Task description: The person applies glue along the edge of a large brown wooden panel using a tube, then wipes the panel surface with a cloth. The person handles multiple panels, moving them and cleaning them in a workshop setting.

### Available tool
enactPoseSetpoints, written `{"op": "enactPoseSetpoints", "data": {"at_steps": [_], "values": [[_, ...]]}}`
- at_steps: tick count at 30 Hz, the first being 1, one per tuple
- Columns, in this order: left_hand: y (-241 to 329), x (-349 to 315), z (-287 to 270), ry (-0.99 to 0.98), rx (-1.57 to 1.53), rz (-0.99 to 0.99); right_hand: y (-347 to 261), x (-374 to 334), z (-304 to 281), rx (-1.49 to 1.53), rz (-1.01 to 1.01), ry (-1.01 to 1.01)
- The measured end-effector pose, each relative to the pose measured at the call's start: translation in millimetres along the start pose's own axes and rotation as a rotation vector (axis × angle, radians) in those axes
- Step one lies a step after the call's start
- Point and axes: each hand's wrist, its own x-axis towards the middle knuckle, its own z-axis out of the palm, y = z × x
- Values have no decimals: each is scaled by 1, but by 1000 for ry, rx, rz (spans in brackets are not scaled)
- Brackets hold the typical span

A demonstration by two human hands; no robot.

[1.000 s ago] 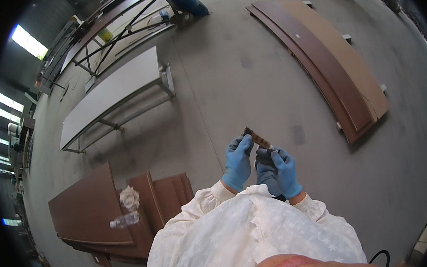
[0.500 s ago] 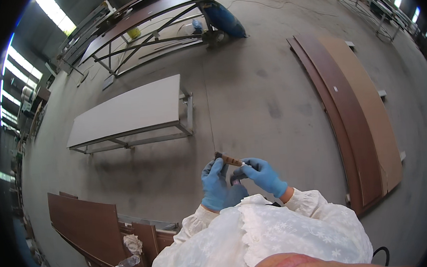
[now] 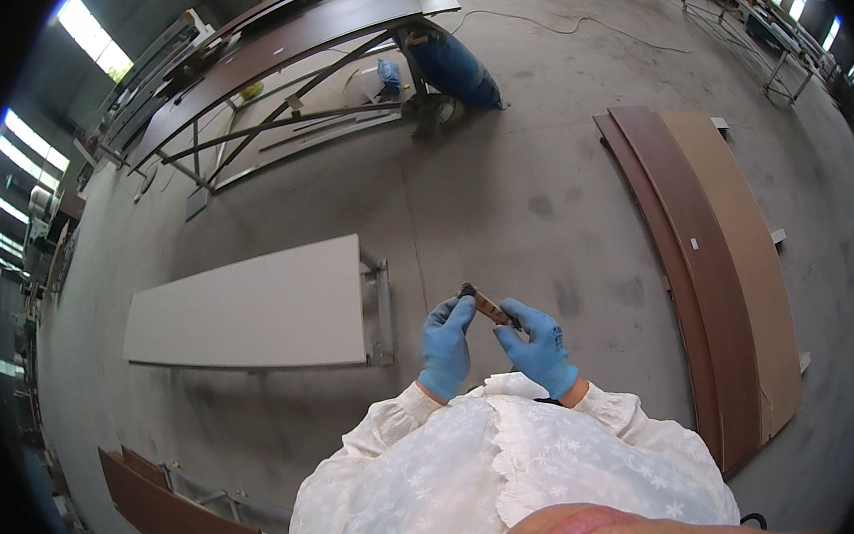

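A short tan-and-brown stick-like tool (image 3: 492,309) with a dark end is held slantwise in front of my chest; its exact kind is too small to make out. My left hand (image 3: 446,348), in a blue glove with dark fingertips, pinches the dark upper end between thumb and fingers. At the lower right end, the gloved fingers of my right hand (image 3: 541,351) are closed around the tool and cover its tip. Beyond my hands and to the left stands a low metal-framed bench with a white panel (image 3: 250,306) on it.
Long brown boards and a cardboard sheet (image 3: 738,273) lie stacked on supports at the right. Brown panels (image 3: 181,522) rest at the lower left. Farther off is a long brown-topped table (image 3: 299,46) on a metal frame, with a blue drum (image 3: 452,72) beneath its end.
My view has shifted forward, so the bench and panels sit lower in the picture. My hands and the tool have moved slightly right, and the tool is tilted more steeply.
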Motion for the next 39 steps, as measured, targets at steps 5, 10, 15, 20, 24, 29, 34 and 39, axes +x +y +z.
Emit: {"op": "enactPoseSetpoints", "data": {"at_steps": [5,10,15,20,24,29,34,39], "values": [[1,173,62,-1,38,1,64,164,-4,-143,24,-5],[33,335,135,110,59,64,120,356,-7,-227,-120,-54],[89,466,205,189,47,182,149,529,0,-234,-105,-203],[126,614,233,145,83,109,204,682,31,-160,-55,-249],[145,769,229,147,148,207,258,811,59,-198,2,-151],[198,961,224,226,357,357,297,965,73,-43,219,-102],[268,1115,245,229,572,482,334,1103,90,-40,273,-51],[307,1230,274,252,543,481,388,1242,120,312,350,-185]]}}
